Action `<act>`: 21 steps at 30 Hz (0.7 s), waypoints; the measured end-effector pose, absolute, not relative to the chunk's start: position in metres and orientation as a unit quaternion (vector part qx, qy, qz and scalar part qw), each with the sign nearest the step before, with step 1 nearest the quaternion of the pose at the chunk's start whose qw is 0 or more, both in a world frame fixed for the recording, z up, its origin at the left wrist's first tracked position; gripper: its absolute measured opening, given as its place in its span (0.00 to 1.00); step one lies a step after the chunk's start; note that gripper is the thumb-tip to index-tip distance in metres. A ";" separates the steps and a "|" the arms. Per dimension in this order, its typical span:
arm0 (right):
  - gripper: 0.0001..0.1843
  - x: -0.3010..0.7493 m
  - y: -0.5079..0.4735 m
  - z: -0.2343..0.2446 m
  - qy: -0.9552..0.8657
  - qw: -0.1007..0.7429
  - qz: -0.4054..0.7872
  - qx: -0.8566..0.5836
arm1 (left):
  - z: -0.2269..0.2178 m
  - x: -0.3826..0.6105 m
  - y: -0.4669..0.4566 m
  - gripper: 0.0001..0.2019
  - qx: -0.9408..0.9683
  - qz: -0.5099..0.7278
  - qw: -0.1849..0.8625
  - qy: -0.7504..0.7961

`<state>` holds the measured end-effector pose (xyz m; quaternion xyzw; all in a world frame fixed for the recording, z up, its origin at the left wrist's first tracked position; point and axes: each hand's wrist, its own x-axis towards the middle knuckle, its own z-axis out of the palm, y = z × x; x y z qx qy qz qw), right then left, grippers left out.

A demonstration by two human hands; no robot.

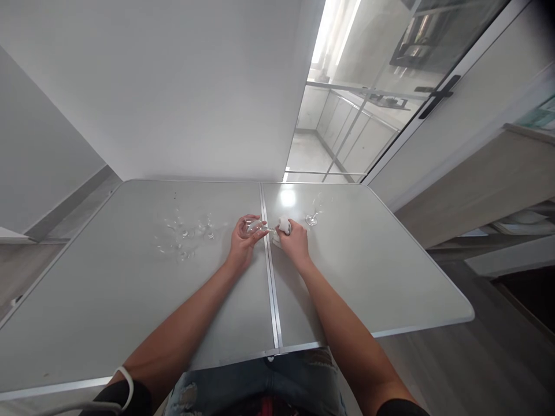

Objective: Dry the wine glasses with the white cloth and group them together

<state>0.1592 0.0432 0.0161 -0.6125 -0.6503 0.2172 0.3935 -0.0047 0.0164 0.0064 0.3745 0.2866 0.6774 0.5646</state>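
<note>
Over the table's middle seam, my left hand is wrapped round the bowl of a clear wine glass, which lies on its side with its stem pointing right. My right hand is closed on a bunched white cloth, pressed around the foot end of that glass. The cloth and fingers hide the foot. To the right of my right hand, another stemmed glass stands upright. Left of my left hand is a group of several clear glasses, whose outlines are faint.
The pale folding table has a metal seam and metal-trimmed edges. A white wall rises behind it. A glass-paned door with a black handle is at the back right, and shelves stand on the right.
</note>
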 end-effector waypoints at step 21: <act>0.06 0.155 0.038 0.021 -0.791 0.304 0.156 -0.507 | -0.003 -0.009 0.022 0.28 0.390 0.697 0.544 0.257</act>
